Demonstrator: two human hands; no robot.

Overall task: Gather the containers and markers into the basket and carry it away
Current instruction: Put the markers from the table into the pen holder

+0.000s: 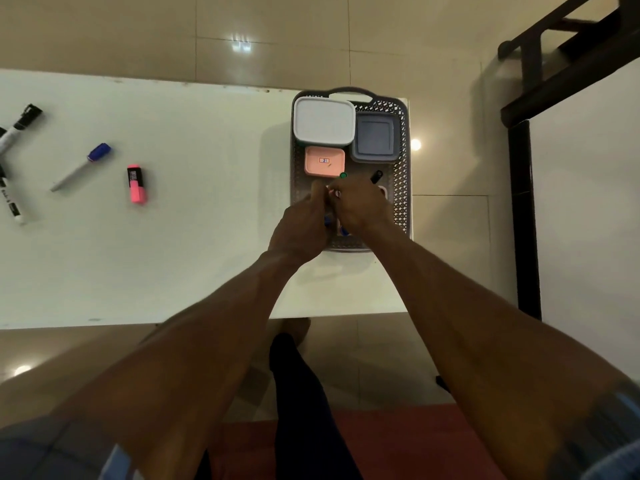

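Observation:
A grey perforated basket stands at the right end of the white table. Inside lie a white lidded container, a grey-blue container and a small pink container. Both my hands are over the basket's near half. My right hand is closed around markers; a green cap and a black cap stick out past it. My left hand is closed against the same bundle, with blue marker ends showing beneath. What lies under the hands is hidden.
Left on the table lie a pink highlighter, a blue-capped marker and black-and-white markers at the left edge. A dark wooden furniture frame stands right of the table. Tiled floor surrounds it.

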